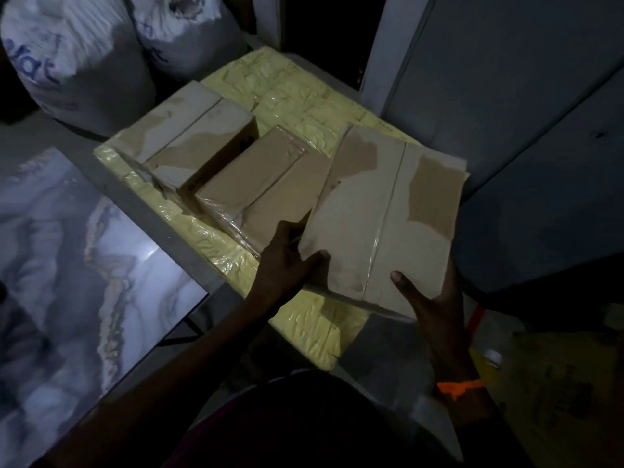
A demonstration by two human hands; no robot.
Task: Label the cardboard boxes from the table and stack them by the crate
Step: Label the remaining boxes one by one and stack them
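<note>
**Two hands lift the nearest box off the table edge**

Head view: the large cardboard box [388, 214] sits at the right near corner of the yellow plastic-wrapped table [297, 96], with its near end tipped out past the table's rim. The left hand [287, 261] clamps its left near edge, thumb pressed on the top face and fingers tucked along the side. The right hand [435, 305], with an orange wrist thread [459, 388], takes the near right corner the same way: thumb on top, fingers hidden beneath. Gripping opposite sides probably keeps the wide, flat box level while its weight comes off the table.

Two smaller boxes wait on the table: the middle box [266, 177] just beside the held one, and the far box [189, 136] further left. No label shows on any top face, and no crate is in view, so labelling and stacking seem still ahead. White sacks [67, 62] stand behind the table.
</note>
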